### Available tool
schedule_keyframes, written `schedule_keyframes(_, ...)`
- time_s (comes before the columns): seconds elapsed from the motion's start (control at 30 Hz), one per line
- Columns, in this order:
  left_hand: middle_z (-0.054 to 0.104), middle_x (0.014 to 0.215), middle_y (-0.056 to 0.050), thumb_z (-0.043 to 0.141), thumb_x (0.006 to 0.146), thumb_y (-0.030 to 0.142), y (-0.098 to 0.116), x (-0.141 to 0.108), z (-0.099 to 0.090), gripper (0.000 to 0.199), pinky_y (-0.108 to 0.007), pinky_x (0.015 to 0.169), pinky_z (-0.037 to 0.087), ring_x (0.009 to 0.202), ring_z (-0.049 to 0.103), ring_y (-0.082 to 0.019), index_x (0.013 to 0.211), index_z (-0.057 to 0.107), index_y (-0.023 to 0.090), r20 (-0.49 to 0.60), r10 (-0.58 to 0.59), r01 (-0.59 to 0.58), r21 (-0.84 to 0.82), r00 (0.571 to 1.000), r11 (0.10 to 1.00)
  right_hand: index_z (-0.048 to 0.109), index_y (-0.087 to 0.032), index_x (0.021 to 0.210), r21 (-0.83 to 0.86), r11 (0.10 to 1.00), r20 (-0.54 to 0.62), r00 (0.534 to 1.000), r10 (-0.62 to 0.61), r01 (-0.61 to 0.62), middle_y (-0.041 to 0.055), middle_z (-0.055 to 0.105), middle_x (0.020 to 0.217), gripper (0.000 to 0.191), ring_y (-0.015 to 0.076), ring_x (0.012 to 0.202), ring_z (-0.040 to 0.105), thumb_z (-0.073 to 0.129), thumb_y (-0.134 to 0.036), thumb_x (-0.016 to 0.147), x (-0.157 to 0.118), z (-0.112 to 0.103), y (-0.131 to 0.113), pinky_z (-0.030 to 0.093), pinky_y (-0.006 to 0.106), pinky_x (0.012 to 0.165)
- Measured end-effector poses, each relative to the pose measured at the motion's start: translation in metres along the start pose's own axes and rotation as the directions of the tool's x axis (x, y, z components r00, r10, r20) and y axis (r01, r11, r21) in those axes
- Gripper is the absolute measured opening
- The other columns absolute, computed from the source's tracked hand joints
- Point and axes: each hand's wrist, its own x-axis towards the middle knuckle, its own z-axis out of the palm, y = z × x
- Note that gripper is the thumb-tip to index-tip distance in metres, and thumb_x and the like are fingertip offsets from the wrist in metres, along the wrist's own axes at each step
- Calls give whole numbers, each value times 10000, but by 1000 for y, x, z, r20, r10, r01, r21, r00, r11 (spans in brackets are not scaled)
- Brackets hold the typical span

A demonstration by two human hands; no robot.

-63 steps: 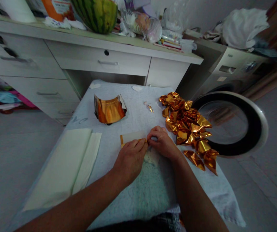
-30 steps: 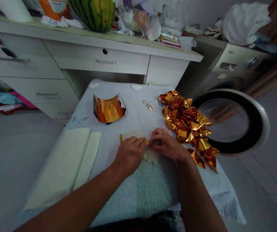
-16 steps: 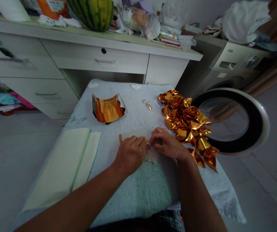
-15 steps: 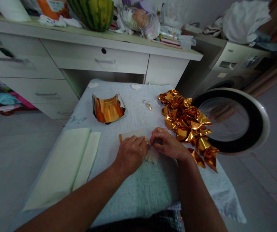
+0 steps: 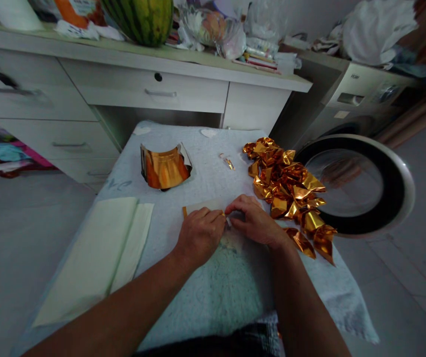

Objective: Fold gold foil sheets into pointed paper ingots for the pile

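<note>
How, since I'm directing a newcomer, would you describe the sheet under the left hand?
Find the cloth-covered table before the white drawers. Near its middle, jutting past the left hand, is a small pale sheet. Unlike the larger folded paper at left, it has an orange-gold edge.

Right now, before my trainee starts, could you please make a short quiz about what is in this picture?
1. True or false: the left hand covers part of the small sheet.
2. Which lies along the right side of the cloth? (a) folded paper (b) shiny foil pieces (c) scissors
3. Which large striped fruit is on the counter?

Key: 1. True. 2. b. 3. A watermelon.
</note>
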Motion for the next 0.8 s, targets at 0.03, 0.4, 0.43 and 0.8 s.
schedule_keyframes(0.03, 721, 850, -33, 584, 903, 173, 0, 0, 0, 114, -347, 676, 485, 756, 603, -212, 880, 695, 170, -4, -3, 3, -9, 1000, 1000, 683, -226, 965, -2, 1000, 6, 1000, 0, 0, 28, 596, 979, 219, 198, 995, 501, 638, -97, 793, 0, 0, -1, 333, 381, 947)
schedule_keyframes(0.4, 711, 823, -26, 563, 913, 169, 0, 1, -1, 139, -316, 683, 474, 748, 596, -191, 855, 690, 174, -12, -25, 25, -52, 1000, 998, 698, -221, 829, 18, 1000, -26, 1000, 15, -14, 10, 608, 901, 139, 181, 947, 518, 641, -95, 823, 3, 4, -4, 308, 374, 936)
schedule_keyframes(0.43, 709, 819, -26, 565, 911, 164, 0, 1, -1, 138, -315, 683, 473, 746, 594, -190, 850, 688, 173, -11, -22, 22, -49, 1000, 999, 698, -222, 828, 21, 1000, -27, 1000, 7, -7, 9, 607, 900, 145, 179, 946, 518, 638, -90, 819, 3, 4, -4, 308, 371, 934)
schedule_keyframes(0.8, 694, 784, -23, 547, 918, 155, 0, 2, -2, 162, -315, 661, 452, 717, 569, -185, 813, 668, 173, -30, -11, 9, -39, 1000, 999, 700, -240, 839, 85, 996, -17, 1000, -19, 20, 10, 589, 921, 181, 182, 970, 507, 611, -83, 825, 0, 1, -1, 328, 357, 925)
